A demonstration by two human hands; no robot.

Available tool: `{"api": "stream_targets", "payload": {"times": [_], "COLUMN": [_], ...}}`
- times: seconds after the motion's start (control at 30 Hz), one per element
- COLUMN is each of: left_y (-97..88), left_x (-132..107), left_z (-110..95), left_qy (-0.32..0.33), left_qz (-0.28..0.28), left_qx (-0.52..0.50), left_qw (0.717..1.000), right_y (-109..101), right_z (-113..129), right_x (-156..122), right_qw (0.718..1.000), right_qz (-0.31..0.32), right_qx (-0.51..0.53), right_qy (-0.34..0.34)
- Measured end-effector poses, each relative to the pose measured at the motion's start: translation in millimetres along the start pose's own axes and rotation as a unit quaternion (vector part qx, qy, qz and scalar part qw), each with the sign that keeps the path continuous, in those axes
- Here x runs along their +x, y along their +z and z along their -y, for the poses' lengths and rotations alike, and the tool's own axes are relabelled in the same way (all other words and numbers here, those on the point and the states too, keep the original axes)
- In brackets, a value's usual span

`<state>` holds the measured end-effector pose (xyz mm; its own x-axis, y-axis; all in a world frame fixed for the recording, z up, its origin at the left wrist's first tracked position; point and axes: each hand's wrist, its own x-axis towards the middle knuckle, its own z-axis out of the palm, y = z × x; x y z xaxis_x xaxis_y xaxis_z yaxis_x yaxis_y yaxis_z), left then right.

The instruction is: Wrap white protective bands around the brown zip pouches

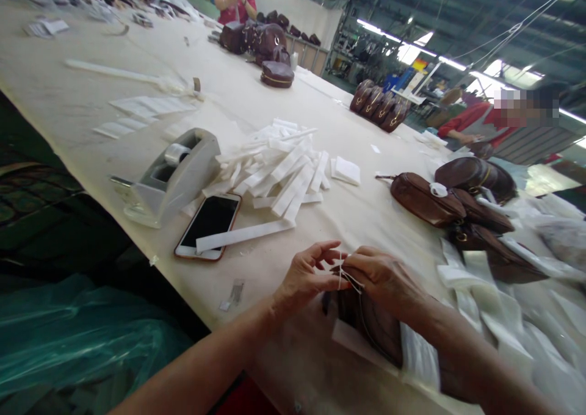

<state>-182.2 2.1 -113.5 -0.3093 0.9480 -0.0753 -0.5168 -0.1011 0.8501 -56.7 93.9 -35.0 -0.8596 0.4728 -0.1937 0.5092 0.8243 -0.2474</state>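
Note:
A dark brown leather bag [378, 323] lies at the table's near edge, partly covered by my right arm. My right hand [387, 277] is closed over its upper end, fingers bent around the leather. A thin white string [340, 268] loops at that end, between my two hands. My left hand [309, 274] has its thumb and fingers curled about the string. The fingertips meet closely there, and exactly how the string runs is hard to make out. Under the bag, a white strip of material [419, 354] shows beside my right forearm.
Left of my hands are a phone [208, 226], a grey tape dispenser [176, 171] and a pile of white strips [274, 165]. More brown bags [425, 198] and white wrapping [485, 293] lie to the right. Two people [233, 0] in red stand across the table [320, 110].

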Motion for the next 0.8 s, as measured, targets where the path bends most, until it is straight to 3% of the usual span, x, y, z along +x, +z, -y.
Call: {"api": "stream_targets", "payload": {"times": [0.17,0.3,0.5,0.73,0.8], "left_y": [-2.7,-4.2,-6.5,-9.6,-10.4], "left_x": [0,-1,-5,-2,-2], "left_z": [-2,-1,1,2,3], "left_qy": [0.071,0.093,0.158,0.141,0.158], "left_qz": [-0.038,-0.037,-0.04,-0.043,-0.034], "left_qx": [0.066,0.095,0.155,0.161,0.192], "left_qw": [0.995,0.99,0.974,0.976,0.968], "right_y": [11,18,16,20,20], "right_z": [9,10,14,15,14], "right_x": [3,4,7,6,3], "right_qw": [1.0,0.998,0.997,0.981,0.982], "right_qz": [-0.024,-0.048,-0.037,-0.149,-0.154], "right_qx": [0.011,0.036,0.07,0.119,0.111], "right_qy": [-0.011,-0.017,-0.003,0.021,-0.01]}}
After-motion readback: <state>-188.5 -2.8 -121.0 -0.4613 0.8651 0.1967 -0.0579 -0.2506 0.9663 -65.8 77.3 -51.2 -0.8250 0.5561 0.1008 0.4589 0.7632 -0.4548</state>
